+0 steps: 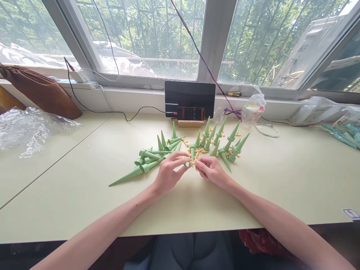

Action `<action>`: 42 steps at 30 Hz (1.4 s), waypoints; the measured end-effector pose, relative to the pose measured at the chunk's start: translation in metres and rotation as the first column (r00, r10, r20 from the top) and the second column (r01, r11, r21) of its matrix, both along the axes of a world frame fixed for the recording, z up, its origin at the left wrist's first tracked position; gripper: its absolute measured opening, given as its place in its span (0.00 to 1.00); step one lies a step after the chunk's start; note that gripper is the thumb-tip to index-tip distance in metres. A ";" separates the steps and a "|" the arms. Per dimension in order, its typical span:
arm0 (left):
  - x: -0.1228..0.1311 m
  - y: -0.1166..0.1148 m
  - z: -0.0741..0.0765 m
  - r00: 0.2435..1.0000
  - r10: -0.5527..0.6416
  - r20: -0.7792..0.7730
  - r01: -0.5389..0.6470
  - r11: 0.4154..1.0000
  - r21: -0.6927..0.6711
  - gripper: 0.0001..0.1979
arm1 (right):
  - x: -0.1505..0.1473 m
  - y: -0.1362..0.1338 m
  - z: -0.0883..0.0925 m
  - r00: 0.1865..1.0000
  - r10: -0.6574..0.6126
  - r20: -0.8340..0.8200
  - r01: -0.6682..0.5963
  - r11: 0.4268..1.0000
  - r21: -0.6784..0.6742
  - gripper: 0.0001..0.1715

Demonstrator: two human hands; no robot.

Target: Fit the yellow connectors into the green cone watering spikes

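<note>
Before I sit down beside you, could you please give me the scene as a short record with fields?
Left hand: at a green piece, grip partly hidden
Right hand: pinching a small yellow fitting
Beyond the hands: loose yellow fittings
Left group: green spikes, mostly lying down
Right group: green spikes with yellow fittings, mostly standing tip-up
Back of table: smartphone, cable plugged in
Windowsill: utility knife

Solid black panel | in front of it, green cones and yellow pegs on a pale-yellow table | just before it, a black phone with red patches and pale digits | left, a brown pouch | right, a yellow-and-black cutter, red and blue wires
</note>
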State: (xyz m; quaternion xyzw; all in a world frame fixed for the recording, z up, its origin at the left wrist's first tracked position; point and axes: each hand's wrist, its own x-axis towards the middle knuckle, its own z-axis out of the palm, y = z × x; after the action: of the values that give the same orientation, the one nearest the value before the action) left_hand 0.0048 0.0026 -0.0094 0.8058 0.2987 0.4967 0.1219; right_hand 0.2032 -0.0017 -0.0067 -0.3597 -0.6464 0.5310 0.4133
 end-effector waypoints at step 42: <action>0.004 -0.001 -0.001 0.992 -0.078 0.095 0.082 0.996 -0.035 0.06 | -0.002 -0.004 0.006 0.998 -0.026 0.063 0.025 0.999 0.025 0.25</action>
State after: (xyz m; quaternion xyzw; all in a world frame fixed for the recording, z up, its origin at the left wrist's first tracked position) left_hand 0.0090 0.0016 -0.0103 0.7905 0.2696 0.5227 0.1710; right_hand 0.2010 -0.0052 -0.0003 -0.3797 -0.6609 0.5062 0.4035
